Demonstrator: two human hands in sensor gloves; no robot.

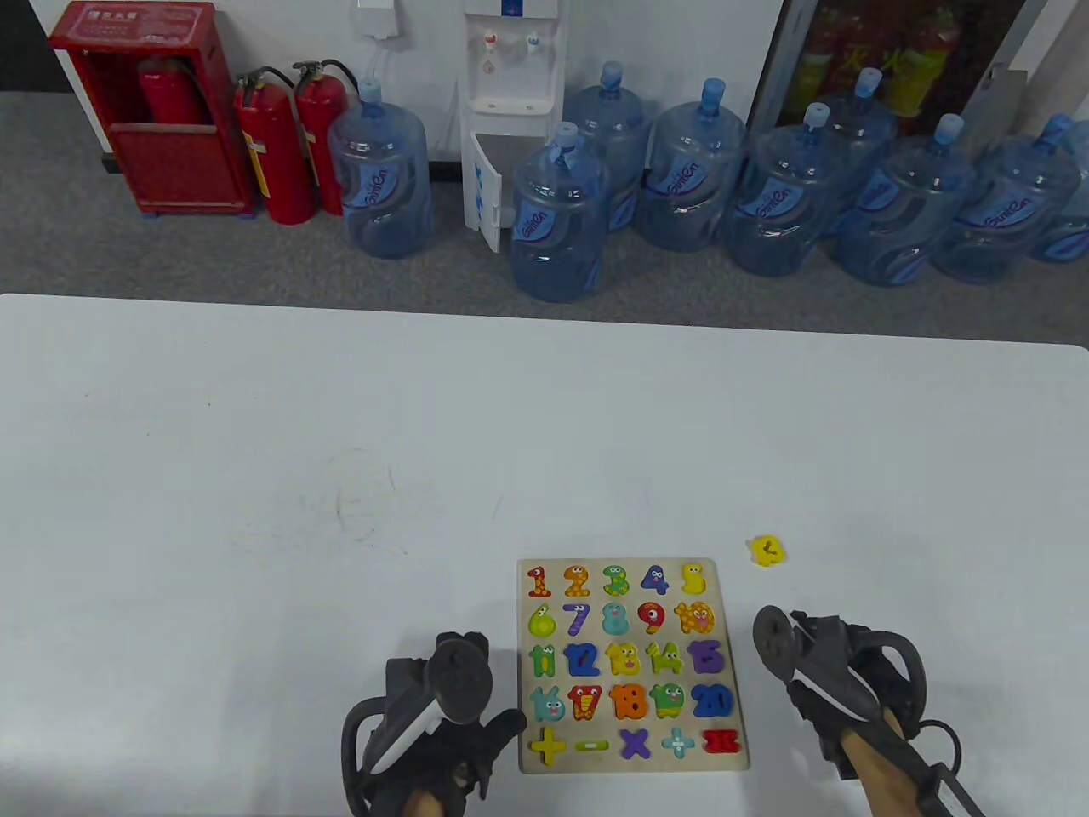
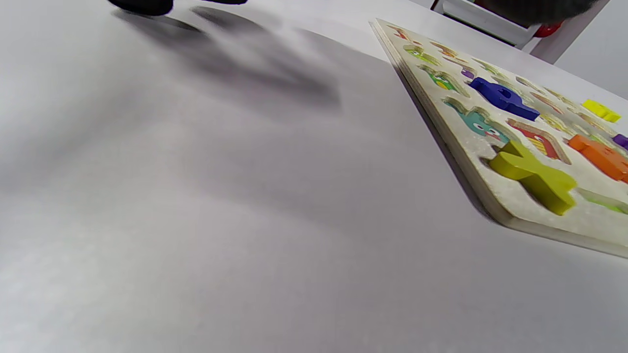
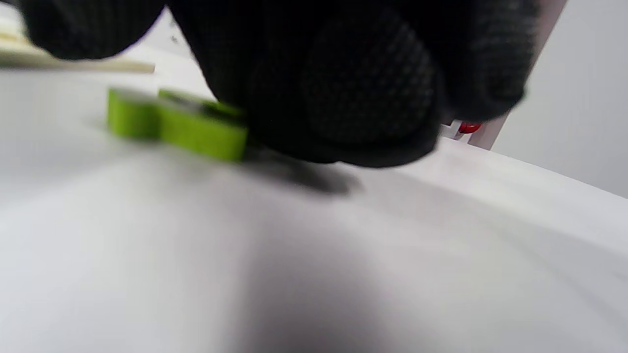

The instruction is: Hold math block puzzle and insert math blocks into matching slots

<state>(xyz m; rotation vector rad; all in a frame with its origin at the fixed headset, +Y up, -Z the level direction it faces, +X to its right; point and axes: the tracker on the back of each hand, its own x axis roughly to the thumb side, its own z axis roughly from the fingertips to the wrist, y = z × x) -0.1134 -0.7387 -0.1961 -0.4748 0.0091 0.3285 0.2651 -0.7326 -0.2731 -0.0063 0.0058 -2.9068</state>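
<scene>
On the white table [image 1: 255, 425] lies the puzzle board [image 1: 631, 763], the left hand [image 1: 425, 732] touching its near-left corner, finger spread unclear. Right of the board, the right hand [image 1: 838, 681] has curled fingers [image 3: 363, 93] against a green block [image 3: 176, 125]; a yellow block [image 1: 766, 551] lies beyond.

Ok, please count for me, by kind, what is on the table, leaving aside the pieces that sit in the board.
Puzzle board: 1
Loose blocks: 2 (yellow block, green block beside the right hand's fingers)
Gloved hands: 2 (left hand, right hand)
Total: 5
</scene>
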